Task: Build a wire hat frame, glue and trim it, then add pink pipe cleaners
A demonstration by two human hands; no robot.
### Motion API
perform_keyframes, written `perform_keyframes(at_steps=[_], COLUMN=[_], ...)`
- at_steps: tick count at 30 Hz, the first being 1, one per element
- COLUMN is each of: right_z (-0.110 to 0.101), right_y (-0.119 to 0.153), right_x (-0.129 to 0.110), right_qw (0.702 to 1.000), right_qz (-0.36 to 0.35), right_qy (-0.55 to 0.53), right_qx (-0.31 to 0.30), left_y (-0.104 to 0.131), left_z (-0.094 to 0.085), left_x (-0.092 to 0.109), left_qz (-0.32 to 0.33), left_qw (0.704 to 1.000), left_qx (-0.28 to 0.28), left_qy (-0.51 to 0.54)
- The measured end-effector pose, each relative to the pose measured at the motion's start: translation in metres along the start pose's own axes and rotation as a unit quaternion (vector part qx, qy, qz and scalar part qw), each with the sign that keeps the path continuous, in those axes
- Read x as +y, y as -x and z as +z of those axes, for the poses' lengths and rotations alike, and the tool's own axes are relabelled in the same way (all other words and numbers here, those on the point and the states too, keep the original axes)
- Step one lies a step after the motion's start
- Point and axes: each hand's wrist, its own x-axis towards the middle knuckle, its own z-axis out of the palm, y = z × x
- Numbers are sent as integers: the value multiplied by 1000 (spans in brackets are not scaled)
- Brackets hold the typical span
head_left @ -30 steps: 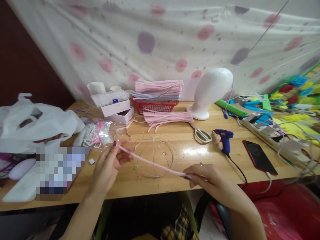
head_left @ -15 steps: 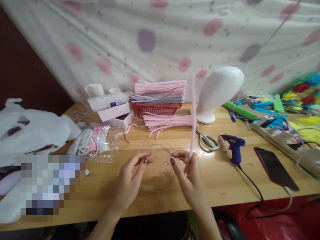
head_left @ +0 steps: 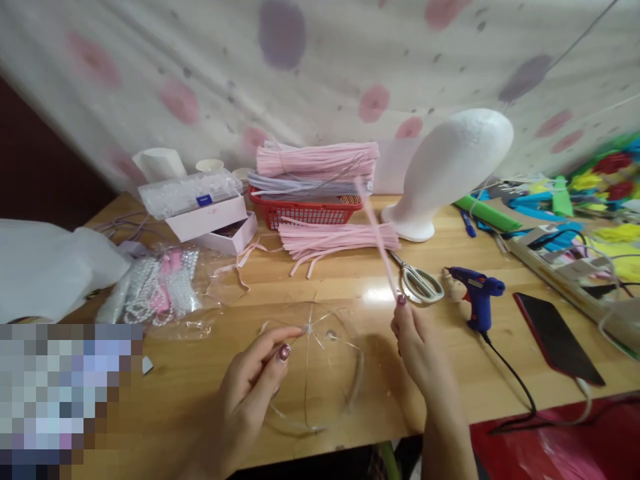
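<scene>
Between my hands is a round frame of thin clear wire (head_left: 306, 400), its strands crossing at a small centre knot. My left hand (head_left: 257, 380) is at the frame's left side, thumb and forefinger apart, the forefinger tip at the centre; its lower fingers are partly hidden around the rim. Off to the right of the frame, my right hand (head_left: 417, 340) pinches the lower end of a fuzzy pink stem (head_left: 377, 237), which leans up and to the left. Beyond it a bundle of pink stems (head_left: 333, 241) lies on the wooden table (head_left: 200, 393).
Behind stands a red basket (head_left: 307, 215) bearing more stems, beside a white foam head (head_left: 450, 167). Scissors (head_left: 423, 285), a blue glue gun (head_left: 477, 293) and a phone (head_left: 557, 337) lie to the right. Bagged beads (head_left: 165, 287) and white boxes (head_left: 207, 217) are at left.
My right hand has moved right, away from the wire frame, and the pink stem now tilts left. My left hand has shifted slightly lower, and the view has moved a little.
</scene>
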Motion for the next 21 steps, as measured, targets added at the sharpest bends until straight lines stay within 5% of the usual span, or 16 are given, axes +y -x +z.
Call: perform_keyframes(at_steps=[3, 6, 10, 12, 21], right_z=[-15, -15, 7, 18, 23], right_y=[-10, 3, 26, 27, 21], right_x=[13, -13, -75, -93, -97], right_qw=[992, 976, 932, 907, 892], right_qz=[-41, -157, -330, -368, -362], right_qy=[117, 122, 50, 56, 82], right_qx=[8, 84, -143, -198, -258], left_y=[-3, -8, -13, -16, -22], left_z=[-2, -4, -8, -8, -13], left_x=[4, 8, 13, 13, 1], left_qz=[28, 67, 106, 111, 122], left_qw=[999, 996, 987, 984, 986], left_qx=[29, 4, -90, -110, -106], left_qy=[-27, -55, -80, -80, -36])
